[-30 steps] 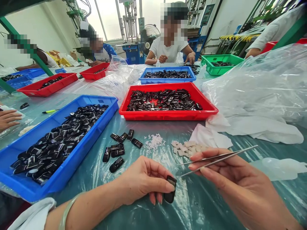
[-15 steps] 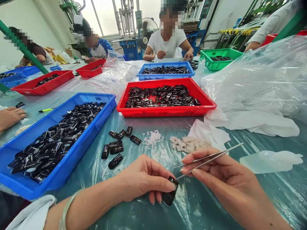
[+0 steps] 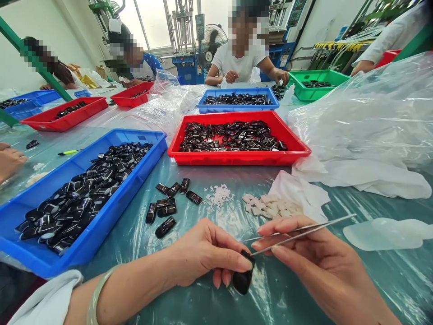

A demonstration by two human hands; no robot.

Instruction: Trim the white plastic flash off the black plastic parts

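My left hand (image 3: 206, 255) pinches a small black glossy part (image 3: 242, 280) between thumb and fingers, just above the table. My right hand (image 3: 304, 257) grips metal tweezers (image 3: 301, 232); their tips touch the top of that part. Several more black parts (image 3: 167, 205) lie loose on the plastic sheet ahead of my left hand. A blue tray (image 3: 101, 225) full of black parts sits to the left, a red tray (image 3: 237, 158) of them straight ahead.
Small white scraps (image 3: 219, 195) and beige pieces (image 3: 270, 205) lie beyond my hands. Crumpled clear bags (image 3: 365, 117) fill the right side. Further trays, blue (image 3: 237, 107), red (image 3: 64, 122) and green (image 3: 314, 92), stand behind. Other people sit across; someone's hand (image 3: 8, 160) rests at the left edge.
The tweezers' tips have moved in from beside the black part onto its top. My left hand has turned the part slightly downward.
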